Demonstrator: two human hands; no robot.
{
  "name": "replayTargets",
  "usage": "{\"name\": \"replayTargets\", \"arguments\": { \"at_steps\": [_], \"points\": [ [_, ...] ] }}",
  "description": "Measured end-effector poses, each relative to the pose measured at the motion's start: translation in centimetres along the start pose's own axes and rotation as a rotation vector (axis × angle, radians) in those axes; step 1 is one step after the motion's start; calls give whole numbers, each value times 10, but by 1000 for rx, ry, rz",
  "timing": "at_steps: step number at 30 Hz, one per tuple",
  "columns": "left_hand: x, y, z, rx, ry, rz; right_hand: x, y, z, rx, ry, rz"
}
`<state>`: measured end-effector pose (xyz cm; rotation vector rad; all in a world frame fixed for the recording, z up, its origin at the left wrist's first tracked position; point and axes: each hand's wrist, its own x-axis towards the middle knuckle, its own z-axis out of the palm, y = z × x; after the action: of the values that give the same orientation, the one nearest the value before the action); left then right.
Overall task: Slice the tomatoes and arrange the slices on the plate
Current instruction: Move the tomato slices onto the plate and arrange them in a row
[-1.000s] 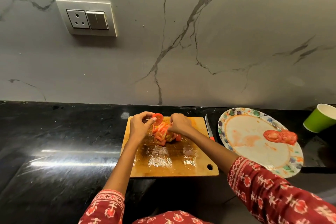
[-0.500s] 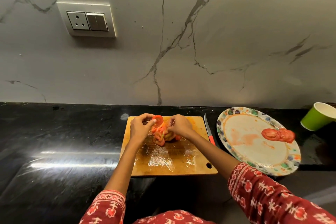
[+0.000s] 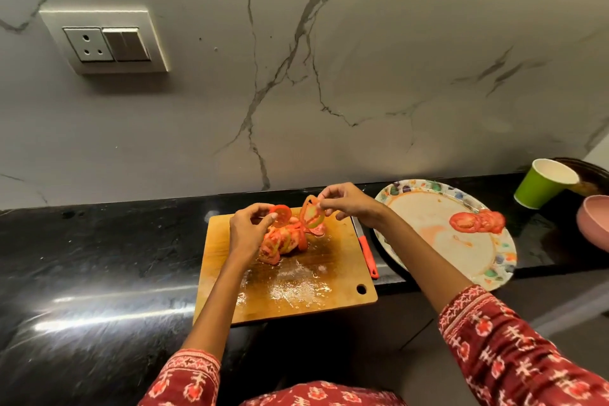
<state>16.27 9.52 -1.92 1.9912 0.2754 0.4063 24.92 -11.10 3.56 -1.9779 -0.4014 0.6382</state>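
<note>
Tomato slices, red and wet, lie in a loose heap (image 3: 283, 242) on the far half of the rectangular wooden cutting board (image 3: 286, 287), whose near half glistens with juice and seeds. Just above the heap the left hand (image 3: 245, 229) pinches one round red slice (image 3: 281, 215) between thumb and fingertips, holding it upright. Beside it the right hand (image 3: 351, 204) pinches a second slice with a greenish-yellow rim (image 3: 311, 216), lifted clear of the heap and tilted on edge; the two held slices are near each other but apart. Both forearms reach in from the lower edge, each ending in a red patterned sleeve (image 3: 514, 359).

Along the right edge of the board lies a knife with a red-orange handle (image 3: 368, 255), blade pointing away, partly hidden under the right wrist. Right of the knife sits the round paper plate with a multicoloured spotted rim (image 3: 494, 273), its pale middle smeared with juice. A few overlapping red tomato slices (image 3: 478, 221) rest on the plate's right part.

Board, knife and plate lie on the glossy black stone desk (image 3: 99, 260). Further right stand a green paper cup (image 3: 540, 184) and the edge of a pink bowl (image 3: 594, 221). Behind rises a grey marble-veined wall (image 3: 362, 59) carrying a white socket and switch panel (image 3: 105, 41)
</note>
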Motion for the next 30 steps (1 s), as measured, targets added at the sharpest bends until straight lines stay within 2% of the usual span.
{"name": "replayTargets", "arguments": {
  "at_steps": [9, 13, 16, 24, 30],
  "points": [
    [3, 15, 53, 1, -114, -18, -27, 44, -29, -56, 264, -1],
    [-2, 29, 82, -12, -191, -10, -47, 66, -55, -199, 325, 31],
    [1, 43, 122, -41, -267, 19, -67, 89, -91, -319, 372, 91],
    [7, 76, 216, -38, -430, 68, -110, 150, -193, -337, 650, 273],
    [12, 93, 259, -28, -491, 71, -97, 163, -220, -292, 586, 321]
  ]
}}
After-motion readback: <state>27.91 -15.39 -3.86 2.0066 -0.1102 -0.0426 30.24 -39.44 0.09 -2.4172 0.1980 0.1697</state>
